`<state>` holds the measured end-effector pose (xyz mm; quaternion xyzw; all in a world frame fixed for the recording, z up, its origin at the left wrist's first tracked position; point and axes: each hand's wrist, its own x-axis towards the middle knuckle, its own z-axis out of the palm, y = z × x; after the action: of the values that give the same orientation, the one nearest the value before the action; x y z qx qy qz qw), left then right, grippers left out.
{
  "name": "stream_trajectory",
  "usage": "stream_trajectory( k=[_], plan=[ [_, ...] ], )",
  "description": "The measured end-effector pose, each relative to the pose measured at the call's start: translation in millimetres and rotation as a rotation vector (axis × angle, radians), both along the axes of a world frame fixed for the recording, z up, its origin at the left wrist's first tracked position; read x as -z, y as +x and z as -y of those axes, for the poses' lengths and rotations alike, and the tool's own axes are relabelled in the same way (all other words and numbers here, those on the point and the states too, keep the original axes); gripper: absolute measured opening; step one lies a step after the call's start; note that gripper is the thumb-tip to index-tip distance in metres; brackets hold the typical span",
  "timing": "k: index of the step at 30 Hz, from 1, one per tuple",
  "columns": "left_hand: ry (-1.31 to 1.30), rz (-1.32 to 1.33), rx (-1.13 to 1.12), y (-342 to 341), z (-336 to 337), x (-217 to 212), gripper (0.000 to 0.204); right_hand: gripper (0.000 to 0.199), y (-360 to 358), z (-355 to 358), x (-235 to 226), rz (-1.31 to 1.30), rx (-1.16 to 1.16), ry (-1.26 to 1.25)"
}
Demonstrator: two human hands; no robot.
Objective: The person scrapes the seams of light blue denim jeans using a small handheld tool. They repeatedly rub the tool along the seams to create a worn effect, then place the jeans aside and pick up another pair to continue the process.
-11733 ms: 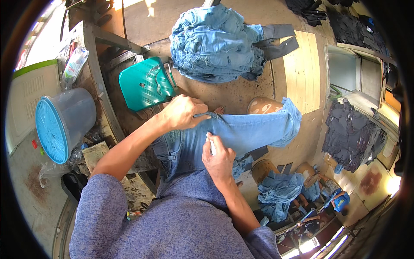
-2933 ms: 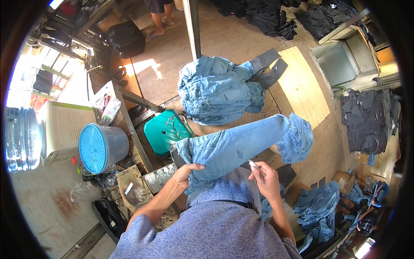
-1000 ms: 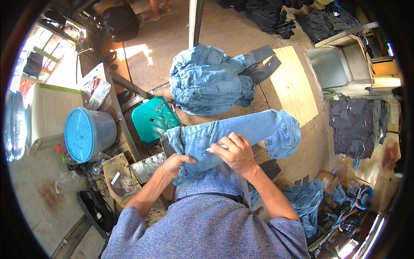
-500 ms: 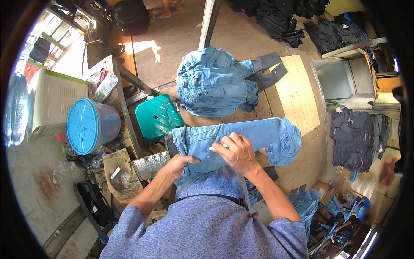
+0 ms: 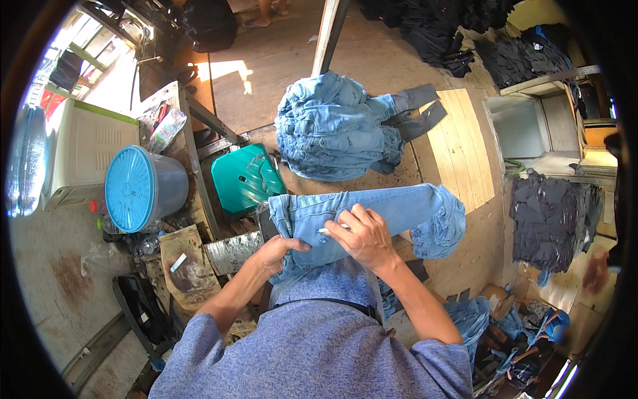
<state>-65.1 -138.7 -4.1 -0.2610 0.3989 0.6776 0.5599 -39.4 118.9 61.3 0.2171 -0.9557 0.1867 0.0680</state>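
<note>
Light-blue jeans [image 5: 392, 207] lie stretched sideways in front of me, their far leg end bunched at the right. My left hand [image 5: 278, 255] grips the jeans near the waistband, thumb on top and the other fingers hidden. My right hand [image 5: 364, 238] is closed in a pinch on a small white stick [image 5: 324, 231], whose exact kind I cannot make out. The stick's tip is at the denim, just above a small dark mark. At the jeans' left end, a dark form and a silvery wrapped beam [image 5: 232, 252] show.
Beyond the jeans sits a heap of denim [image 5: 335, 126] by a post. A green stool [image 5: 246, 178] and a blue-lidded bucket [image 5: 129, 189] stand left. Dark garments are stacked [image 5: 546, 216] at right. Other people work at lower right; someone's feet [image 5: 266, 16] show at the top.
The view has shifted slightly. Both hands keep their hold on the jeans and the white stick, with hardly any movement.
</note>
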Motion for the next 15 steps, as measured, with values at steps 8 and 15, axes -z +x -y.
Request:
stream_trajectory(
  k=[8,15],
  plan=[
    [-0.005,-0.019,-0.023,-0.1,-2.0,-6.2,0.034,0.019,-0.3,3.1,-2.2,0.025,0.019,-0.008],
    [0.013,-0.037,-0.066,12.2,0.7,14.4,0.035,0.017,3.2,6.2,-3.8,0.010,0.035,-0.035]
  ],
)
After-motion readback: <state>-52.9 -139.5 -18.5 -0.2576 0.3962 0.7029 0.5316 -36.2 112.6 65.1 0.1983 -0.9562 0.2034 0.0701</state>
